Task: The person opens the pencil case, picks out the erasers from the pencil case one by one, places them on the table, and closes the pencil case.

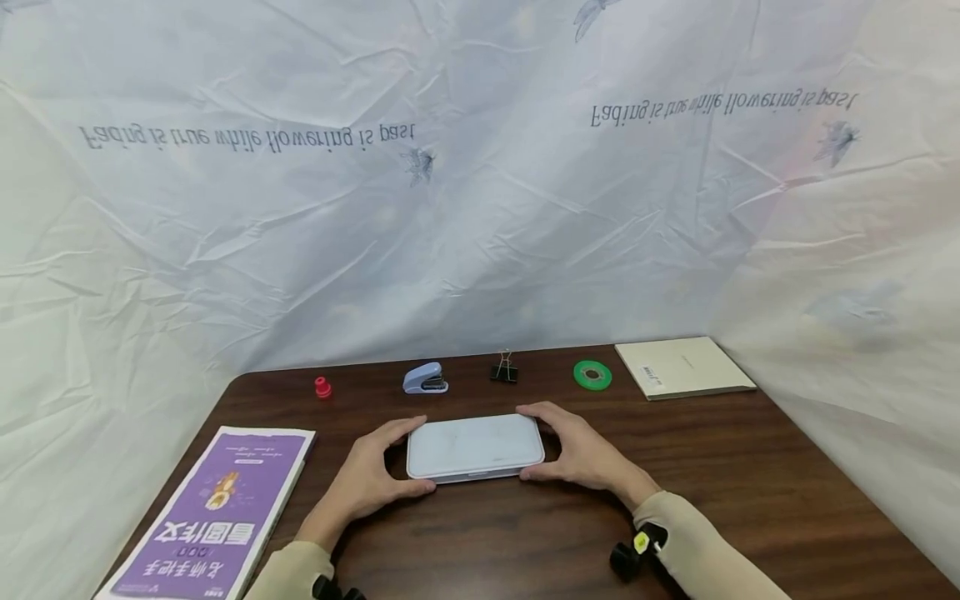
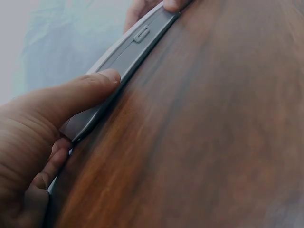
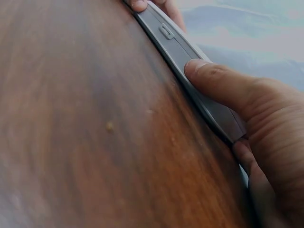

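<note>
I find the case (image 1: 475,448) at the middle of the worktop (image 1: 525,542), on the near side of the stapler (image 1: 425,379) and clip (image 1: 505,368), its latch (image 2: 141,33) facing near. The left hand (image 1: 371,471) grips its left end, the right hand (image 1: 588,450) its right, thumbs against the near side. I cannot establish whether its base touches the worktop. I judge sound handling to require equal pressure from both ends, the case level, thumbs clear of the latch.
</note>
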### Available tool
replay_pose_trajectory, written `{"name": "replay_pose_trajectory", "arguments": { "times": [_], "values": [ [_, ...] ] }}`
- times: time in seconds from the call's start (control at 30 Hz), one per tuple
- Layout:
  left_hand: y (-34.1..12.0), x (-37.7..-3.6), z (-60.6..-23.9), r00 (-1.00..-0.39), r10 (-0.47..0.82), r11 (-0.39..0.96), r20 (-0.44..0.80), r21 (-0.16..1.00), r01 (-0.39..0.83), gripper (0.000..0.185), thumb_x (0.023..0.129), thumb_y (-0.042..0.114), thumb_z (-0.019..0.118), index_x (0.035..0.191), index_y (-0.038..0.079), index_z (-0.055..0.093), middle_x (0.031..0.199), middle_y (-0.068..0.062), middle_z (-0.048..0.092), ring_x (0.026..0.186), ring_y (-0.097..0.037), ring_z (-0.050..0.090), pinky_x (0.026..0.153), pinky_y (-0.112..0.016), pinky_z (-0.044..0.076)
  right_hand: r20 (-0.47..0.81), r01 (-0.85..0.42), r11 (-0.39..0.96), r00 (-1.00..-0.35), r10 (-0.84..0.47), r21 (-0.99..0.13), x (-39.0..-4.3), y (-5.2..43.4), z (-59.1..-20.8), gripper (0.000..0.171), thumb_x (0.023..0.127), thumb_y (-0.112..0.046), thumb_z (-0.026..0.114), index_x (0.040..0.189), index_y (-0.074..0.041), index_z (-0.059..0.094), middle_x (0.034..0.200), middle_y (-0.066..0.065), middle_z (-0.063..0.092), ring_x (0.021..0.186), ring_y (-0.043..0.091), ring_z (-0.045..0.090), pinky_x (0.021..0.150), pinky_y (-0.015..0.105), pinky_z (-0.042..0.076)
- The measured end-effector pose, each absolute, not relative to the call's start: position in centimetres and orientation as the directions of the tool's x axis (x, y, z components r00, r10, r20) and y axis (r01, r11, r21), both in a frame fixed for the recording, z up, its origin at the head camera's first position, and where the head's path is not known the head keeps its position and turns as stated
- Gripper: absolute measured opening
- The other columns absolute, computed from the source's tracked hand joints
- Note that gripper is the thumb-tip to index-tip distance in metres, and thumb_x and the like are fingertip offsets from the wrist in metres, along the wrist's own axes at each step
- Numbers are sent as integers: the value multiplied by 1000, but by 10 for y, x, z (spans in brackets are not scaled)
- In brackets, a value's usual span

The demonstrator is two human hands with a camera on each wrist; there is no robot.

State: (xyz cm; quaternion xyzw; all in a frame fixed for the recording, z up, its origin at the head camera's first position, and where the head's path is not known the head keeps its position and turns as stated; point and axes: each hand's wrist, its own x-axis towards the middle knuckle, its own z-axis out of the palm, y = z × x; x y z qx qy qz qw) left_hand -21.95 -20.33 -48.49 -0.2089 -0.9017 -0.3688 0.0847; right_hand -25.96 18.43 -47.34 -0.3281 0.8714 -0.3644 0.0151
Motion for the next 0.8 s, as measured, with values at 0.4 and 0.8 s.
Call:
{"name": "replay_pose_trajectory", "arguments": {
  "times": [0.4,0.8],
  "values": [
    [-198,-220,-482,-906,280,653,317,629,422,97,69,48,108,152,18,68,143,8,70,120,-15,68,104,-45,59,218,-483,447,-824,-523,-753,-269,186,-473,84,81,-48,101,151,-15,68,146,-3,69,130,21,70,108,41,60],
    [-197,-219,-484,-929,253,671,272,643,370,109,67,55,108,159,19,61,139,3,71,119,-18,70,106,-49,58,214,-406,459,-885,-414,-790,-275,176,-474,43,111,-40,72,143,-13,76,114,-1,78,94,16,69,83,34,58]
  ]
}}
